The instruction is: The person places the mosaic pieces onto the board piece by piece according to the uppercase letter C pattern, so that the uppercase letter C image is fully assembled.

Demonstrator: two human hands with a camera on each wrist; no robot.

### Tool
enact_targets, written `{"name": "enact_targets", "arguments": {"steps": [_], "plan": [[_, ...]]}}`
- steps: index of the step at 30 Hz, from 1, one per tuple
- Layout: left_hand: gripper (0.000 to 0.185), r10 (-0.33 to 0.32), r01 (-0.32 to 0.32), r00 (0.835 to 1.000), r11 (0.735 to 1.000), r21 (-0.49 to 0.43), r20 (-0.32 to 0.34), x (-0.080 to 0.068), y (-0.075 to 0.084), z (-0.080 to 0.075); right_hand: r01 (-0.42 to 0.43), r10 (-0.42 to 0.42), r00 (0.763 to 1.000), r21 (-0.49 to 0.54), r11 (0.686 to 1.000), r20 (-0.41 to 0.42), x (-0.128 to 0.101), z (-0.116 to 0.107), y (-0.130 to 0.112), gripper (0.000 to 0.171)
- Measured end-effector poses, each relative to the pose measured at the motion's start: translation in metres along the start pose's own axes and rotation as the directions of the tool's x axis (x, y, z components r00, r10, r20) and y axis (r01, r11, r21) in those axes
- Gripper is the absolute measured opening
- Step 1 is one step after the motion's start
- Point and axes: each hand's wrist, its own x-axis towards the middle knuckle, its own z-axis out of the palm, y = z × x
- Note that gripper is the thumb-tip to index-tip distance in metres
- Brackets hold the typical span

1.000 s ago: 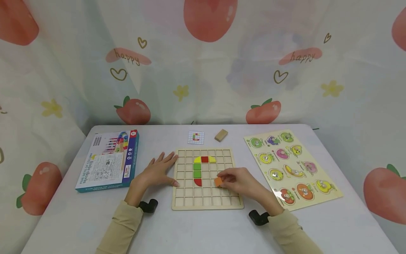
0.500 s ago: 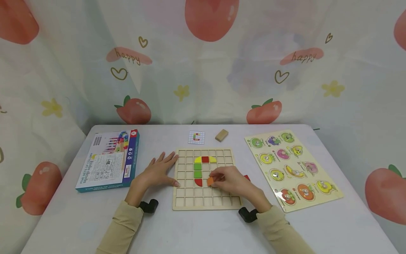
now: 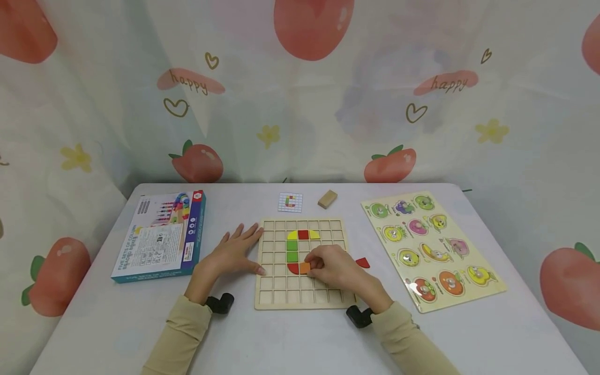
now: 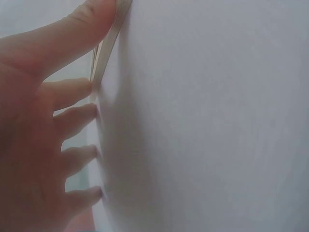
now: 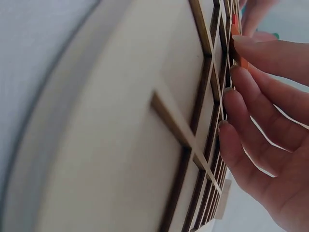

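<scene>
A square wooden grid board lies on the table with coloured tiles in some cells. Two green tiles form a column, with a yellow rounded tile above and a red rounded tile below. To the upper right are a red square tile and another yellow rounded tile. My right hand pinches an orange square tile at the cell just right of the lower red one; the right wrist view shows the orange edge by the thumb. My left hand lies with spread fingers, thumb and index touching the board's left edge.
A small pattern card and a wooden block lie behind the board. One loose red rounded tile sits right of it. A boxed set is at left, a fruit puzzle board at right.
My right hand has moved left across the board with the orange tile and lowered it beside the red rounded one. The loose red tile has come into view. My left hand has stayed put.
</scene>
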Motion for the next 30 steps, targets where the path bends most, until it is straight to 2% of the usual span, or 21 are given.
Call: {"name": "enact_targets", "arguments": {"steps": [9, 15, 20, 30], "plan": [[0.109, 0.004, -0.004, 1.000, 1.000, 0.004, -0.002, 0.000, 0.000, 0.000, -0.016, 0.016, 1.000, -0.021, 1.000, 0.007, 0.000, 0.002, 0.001, 0.022], [0.109, 0.011, -0.011, 1.000, 1.000, 0.005, -0.006, 0.000, -0.001, 0.000, 0.017, -0.017, 1.000, -0.008, 1.000, -0.001, -0.002, -0.001, 0.005, 0.021], [0.110, 0.014, -0.014, 1.000, 1.000, -0.006, -0.003, 0.001, -0.001, 0.000, 0.043, -0.044, 0.998, -0.031, 0.999, -0.034, -0.008, -0.008, 0.015, 0.019], [0.110, 0.005, -0.005, 1.000, 1.000, -0.016, -0.002, 0.000, 0.000, 0.000, -0.002, -0.001, 0.993, -0.020, 1.000, -0.117, -0.024, -0.023, 0.039, 0.017]]}}
